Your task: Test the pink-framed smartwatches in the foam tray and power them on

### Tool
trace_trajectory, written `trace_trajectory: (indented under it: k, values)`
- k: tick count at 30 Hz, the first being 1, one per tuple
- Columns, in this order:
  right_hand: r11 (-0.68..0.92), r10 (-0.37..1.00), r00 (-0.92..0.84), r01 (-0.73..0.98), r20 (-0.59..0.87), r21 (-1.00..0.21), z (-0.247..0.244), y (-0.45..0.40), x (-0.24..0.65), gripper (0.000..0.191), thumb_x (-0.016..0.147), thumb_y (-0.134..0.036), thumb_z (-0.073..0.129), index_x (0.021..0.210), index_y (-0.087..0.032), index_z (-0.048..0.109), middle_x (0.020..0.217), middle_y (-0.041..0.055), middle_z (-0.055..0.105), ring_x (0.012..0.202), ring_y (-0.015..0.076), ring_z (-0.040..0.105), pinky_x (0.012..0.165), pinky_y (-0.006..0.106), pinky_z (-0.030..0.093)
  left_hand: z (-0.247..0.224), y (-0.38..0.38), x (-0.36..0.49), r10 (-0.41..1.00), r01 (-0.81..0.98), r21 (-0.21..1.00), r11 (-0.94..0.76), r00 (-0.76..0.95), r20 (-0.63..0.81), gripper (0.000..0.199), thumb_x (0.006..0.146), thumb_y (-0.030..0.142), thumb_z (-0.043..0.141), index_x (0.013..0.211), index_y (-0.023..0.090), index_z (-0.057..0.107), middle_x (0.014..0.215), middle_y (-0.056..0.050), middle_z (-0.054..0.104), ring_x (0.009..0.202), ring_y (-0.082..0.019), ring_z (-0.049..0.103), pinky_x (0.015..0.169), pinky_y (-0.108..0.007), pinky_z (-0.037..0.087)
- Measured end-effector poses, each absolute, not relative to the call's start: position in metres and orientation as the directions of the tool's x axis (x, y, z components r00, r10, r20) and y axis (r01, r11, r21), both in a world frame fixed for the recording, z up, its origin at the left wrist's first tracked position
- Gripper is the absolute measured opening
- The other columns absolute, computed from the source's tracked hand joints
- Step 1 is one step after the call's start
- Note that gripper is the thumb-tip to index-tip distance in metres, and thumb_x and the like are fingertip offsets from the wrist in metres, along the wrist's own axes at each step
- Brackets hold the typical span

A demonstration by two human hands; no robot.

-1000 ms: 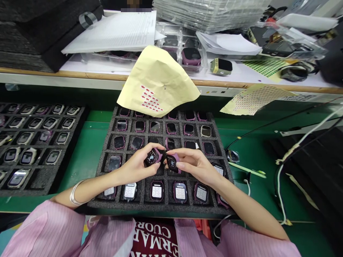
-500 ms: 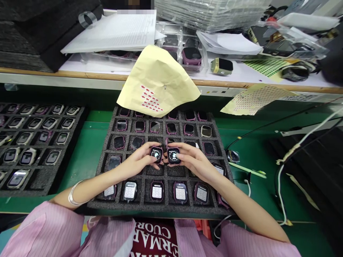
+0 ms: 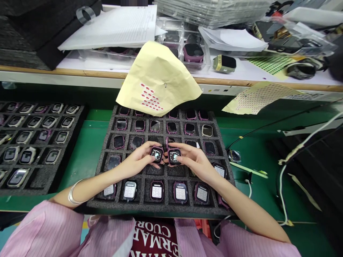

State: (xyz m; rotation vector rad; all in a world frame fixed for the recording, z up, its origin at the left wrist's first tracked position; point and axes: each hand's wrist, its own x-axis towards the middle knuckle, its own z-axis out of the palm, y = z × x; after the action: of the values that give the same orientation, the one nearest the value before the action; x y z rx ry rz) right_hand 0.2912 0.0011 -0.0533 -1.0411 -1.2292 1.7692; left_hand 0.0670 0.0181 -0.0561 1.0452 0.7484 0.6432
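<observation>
My left hand is closed around a smartwatch case without a strap, its dark screen lit with a round dial. Close beside it, my right hand grips a similar strapless smartwatch with a purplish rim and the same kind of dial. Both thumbs rest at the edges of the screens. Beneath the hands lies a dark grey foam tray divided into compartments, most holding smartwatches. Along its near row, watches such as this purple-rimmed one show white grid screens. My wrists and fingers hide part of the tray.
To the left stands another foam tray of mostly pale watches. A yellow sticker sheet hangs off the shelf edge above the tray. White cables and a light-green stick lie at the right on the green table.
Both hands stay nearly in place, still holding the two watches. My right thumb has drawn slightly back toward the screen's edge. The whole view has shifted a little.
</observation>
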Motion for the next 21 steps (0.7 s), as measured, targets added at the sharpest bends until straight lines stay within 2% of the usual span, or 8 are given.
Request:
trace_trajectory:
  k: [10, 13, 17, 21]
  values:
    - [-0.186, 0.92, -0.353, -0.007, -0.172, -0.982, -0.0534, 0.0009, 0.2892, 0.038, 0.082, -0.029, 0.07, 0.119, -0.022, 0.063, 0.108, 0.0062, 0.071, 0.097, 0.0227, 0.068, 0.09, 0.04, 0.054, -0.0564, 0.0174, 0.0673, 0.763, -0.11, 0.927, 0.357, 0.606, -0.222, 0.032, 0.085, 0.014, 0.052, 0.116, 0.018, 0.048, 0.104, -0.006, 0.064, 0.093, -0.018, 0.066, 0.08, -0.036, 0.059]
    - [-0.162, 0.925, -0.343, 0.035, -0.164, -0.986, -0.0528, 0.0002, 0.2895, 0.036, 0.083, -0.034, 0.069, 0.118, -0.023, 0.064, 0.111, 0.0062, 0.07, 0.104, 0.024, 0.066, 0.093, 0.041, 0.052, -0.0551, 0.0171, 0.0681, 0.771, -0.114, 0.927, 0.357, 0.596, -0.224, 0.03, 0.085, 0.018, 0.056, 0.114, 0.018, 0.049, 0.102, -0.006, 0.064, 0.092, -0.018, 0.066, 0.079, -0.037, 0.059]
    - [-0.218, 0.902, -0.381, 0.002, -0.203, -0.976, -0.0574, 0.0, 0.2931, 0.04, 0.09, -0.047, 0.057, 0.122, -0.024, 0.062, 0.114, 0.0084, 0.069, 0.107, 0.0262, 0.064, 0.087, 0.041, 0.055, -0.0528, 0.0175, 0.0693, 0.785, -0.117, 0.928, 0.354, 0.577, -0.226, 0.027, 0.085, 0.024, 0.061, 0.109, 0.017, 0.052, 0.098, -0.005, 0.063, 0.089, -0.017, 0.065, 0.075, -0.035, 0.06]
    - [-0.262, 0.885, -0.399, -0.005, -0.238, -0.965, -0.062, 0.0004, 0.2942, 0.043, 0.091, -0.05, 0.054, 0.124, -0.023, 0.061, 0.112, 0.0094, 0.07, 0.105, 0.0268, 0.065, 0.085, 0.041, 0.056, -0.0508, 0.0179, 0.0698, 0.782, -0.114, 0.924, 0.366, 0.576, -0.238, 0.028, 0.083, 0.027, 0.065, 0.106, 0.015, 0.054, 0.091, -0.005, 0.064, 0.082, -0.017, 0.065, 0.069, -0.033, 0.06]
